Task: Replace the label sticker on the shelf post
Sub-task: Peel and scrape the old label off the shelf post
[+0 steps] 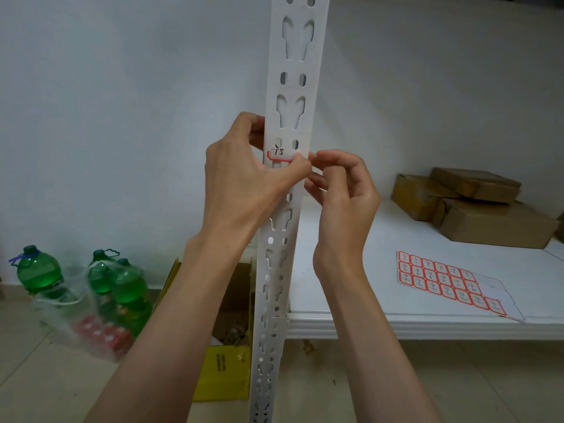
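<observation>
— Fingers (300,166) first: what are they doing?

— Head view, the only one. The left hand (244,175) wraps the post (290,87) from the left side, thumb tip pressed on the lower right edge of the label (279,154). The right hand (341,187) has its fingers curled, tips meeting at that same right edge, pinching or picking at it.

— Where does the label sit?

— On the front of the post, just under a pair of small slots. White with a red border and a handwritten mark. Its left part lies flat; the right end is under the fingertips.

— Which step, then?

— I'd judge it is either the old one being peeled or a new one being smoothed down; the picture doesn't settle it. If peeling, the next move calls for a nail under the corner and a slow pull along the post. If sticking, a firm rub across.

— And spares?

— A sheet (448,282) of red-bordered stickers lies on the shelf (396,319) to the right, some spots already bare.

— Anything hidden?

— The label's right end, whether a corner is lifted, and the writing, too small to read. The left fingers behind the post are mostly out of sight.
</observation>
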The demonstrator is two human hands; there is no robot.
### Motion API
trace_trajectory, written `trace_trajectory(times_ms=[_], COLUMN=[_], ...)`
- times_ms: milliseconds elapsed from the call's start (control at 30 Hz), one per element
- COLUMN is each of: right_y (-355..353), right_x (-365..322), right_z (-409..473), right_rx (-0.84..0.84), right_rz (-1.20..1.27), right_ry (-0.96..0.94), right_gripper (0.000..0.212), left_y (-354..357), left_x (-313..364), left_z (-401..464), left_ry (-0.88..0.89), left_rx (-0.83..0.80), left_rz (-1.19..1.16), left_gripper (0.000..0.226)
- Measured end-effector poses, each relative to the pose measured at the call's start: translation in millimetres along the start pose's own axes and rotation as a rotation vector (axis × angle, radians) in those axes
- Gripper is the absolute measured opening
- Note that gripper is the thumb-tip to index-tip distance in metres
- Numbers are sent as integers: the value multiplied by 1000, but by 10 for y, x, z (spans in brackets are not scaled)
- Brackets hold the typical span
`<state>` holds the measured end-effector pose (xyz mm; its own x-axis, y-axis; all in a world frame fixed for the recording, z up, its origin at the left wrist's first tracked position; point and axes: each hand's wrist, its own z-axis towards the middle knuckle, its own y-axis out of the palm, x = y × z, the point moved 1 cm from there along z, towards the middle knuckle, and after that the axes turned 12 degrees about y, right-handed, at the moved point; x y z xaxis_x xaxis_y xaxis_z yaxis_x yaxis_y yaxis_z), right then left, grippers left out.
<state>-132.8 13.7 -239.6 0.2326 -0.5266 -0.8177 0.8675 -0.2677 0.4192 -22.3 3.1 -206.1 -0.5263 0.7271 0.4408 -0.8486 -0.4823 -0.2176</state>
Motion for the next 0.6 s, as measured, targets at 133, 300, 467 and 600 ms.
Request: trace_trajectory(times_ms=[133,300,467,600], right_y=[-9,-10,5,10], right_x=[-6,0,10,12], right_z=[12,21,16,7], right_rx=[-9,-7,0,3], right_rz=[-21,-20,-18,-16], right_ry=[0,19,17,11], right_gripper=[24,24,25,25], left_y=[14,10,23,28], left_x=[-2,-38,-29,-25], left_z=[-1,-22,-20,-8], left_ry=[15,30,26,12], left_rx=[11,0,-7,4], left_rz=[13,-25,0,13], left_gripper=[47,52,50,45])
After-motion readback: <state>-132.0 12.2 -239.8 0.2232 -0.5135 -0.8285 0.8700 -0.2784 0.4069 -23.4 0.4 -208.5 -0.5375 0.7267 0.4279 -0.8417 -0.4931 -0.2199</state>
